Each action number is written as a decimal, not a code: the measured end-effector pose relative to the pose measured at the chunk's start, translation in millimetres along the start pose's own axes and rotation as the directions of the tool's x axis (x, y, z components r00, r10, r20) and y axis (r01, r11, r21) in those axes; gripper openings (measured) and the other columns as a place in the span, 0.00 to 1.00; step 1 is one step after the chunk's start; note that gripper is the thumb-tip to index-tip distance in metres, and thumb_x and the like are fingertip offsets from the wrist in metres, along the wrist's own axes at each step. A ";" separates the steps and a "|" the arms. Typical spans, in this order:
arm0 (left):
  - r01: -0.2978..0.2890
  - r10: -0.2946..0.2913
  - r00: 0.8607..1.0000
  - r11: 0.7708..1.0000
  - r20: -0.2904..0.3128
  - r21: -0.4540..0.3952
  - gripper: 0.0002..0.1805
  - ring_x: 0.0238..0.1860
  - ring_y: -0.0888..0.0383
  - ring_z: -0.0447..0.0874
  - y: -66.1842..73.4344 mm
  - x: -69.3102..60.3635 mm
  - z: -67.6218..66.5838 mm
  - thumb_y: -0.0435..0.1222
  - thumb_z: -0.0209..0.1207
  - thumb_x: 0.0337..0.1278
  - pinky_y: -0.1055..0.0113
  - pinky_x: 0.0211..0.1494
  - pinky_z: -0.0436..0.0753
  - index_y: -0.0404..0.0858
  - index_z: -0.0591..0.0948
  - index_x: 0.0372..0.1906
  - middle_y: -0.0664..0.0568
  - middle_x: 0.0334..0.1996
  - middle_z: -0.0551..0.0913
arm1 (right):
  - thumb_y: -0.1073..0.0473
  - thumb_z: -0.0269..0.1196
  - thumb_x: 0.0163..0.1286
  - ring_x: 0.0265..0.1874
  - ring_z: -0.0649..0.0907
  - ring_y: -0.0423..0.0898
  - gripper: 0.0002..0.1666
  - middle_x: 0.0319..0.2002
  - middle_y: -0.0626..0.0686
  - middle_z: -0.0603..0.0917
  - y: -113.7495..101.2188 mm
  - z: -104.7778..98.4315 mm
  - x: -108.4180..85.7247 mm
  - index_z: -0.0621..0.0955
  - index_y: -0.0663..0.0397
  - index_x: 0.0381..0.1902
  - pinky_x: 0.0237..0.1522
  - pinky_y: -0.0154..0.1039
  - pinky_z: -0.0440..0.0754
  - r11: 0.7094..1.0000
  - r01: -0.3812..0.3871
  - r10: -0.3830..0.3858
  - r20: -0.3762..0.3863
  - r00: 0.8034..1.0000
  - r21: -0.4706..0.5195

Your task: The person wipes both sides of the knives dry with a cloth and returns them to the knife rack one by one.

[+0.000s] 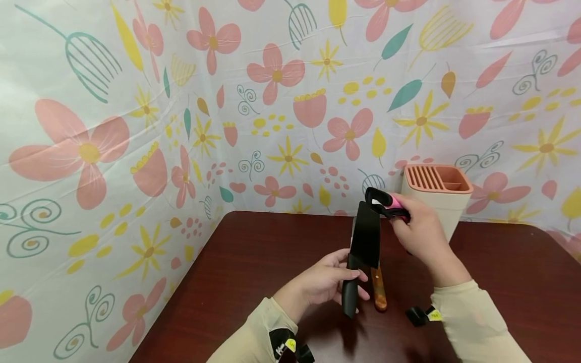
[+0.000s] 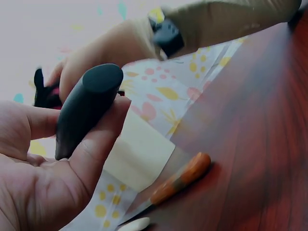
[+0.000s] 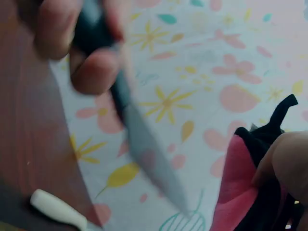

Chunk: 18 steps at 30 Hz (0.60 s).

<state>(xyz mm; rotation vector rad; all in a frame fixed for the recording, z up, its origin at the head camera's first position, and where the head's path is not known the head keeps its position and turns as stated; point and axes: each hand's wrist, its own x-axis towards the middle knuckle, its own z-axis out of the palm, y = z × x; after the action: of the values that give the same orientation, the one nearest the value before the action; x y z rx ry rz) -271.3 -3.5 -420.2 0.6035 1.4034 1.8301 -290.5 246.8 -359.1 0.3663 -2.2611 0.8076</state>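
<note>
My left hand (image 1: 324, 282) holds a knife upright by its black handle (image 1: 350, 295), with its wide dark blade (image 1: 366, 237) pointing up. In the left wrist view, the fingers and thumb curl round that handle (image 2: 86, 108); in the right wrist view the blade (image 3: 154, 159) looks grey and blurred. My right hand (image 1: 423, 232) grips a pink and black item (image 1: 391, 202) beside the blade's top; whether they touch, I cannot tell. That item (image 3: 238, 180) looks soft in the right wrist view.
On the dark red table (image 1: 254, 262) lies a knife with an orange-brown handle (image 1: 379, 290). A white handle (image 3: 57, 208) lies there too. Behind my right hand stands a cream knife block (image 1: 438, 206) with a slotted salmon top. Flowered cloth (image 1: 281, 116) hangs behind and at left.
</note>
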 end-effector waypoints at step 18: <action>0.021 -0.021 1.000 0.999 0.021 0.032 0.31 0.36 0.59 0.91 2.3 -2.3 11.1 0.32 0.52 0.76 0.58 0.31 0.88 0.58 0.64 0.77 0.55 0.44 0.84 | 0.60 0.65 0.68 0.50 0.82 0.63 0.28 0.57 0.66 0.83 16.3 28.1 -1.9 0.79 0.56 0.66 0.54 0.65 0.78 0.997 -0.061 0.056 0.117 0.992 0.043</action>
<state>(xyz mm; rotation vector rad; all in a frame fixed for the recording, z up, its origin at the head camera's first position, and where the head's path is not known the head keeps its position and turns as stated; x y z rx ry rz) -262.3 1.1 -414.7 0.6200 1.4220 1.7831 -311.4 241.2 -383.4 0.3787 -2.3738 0.8915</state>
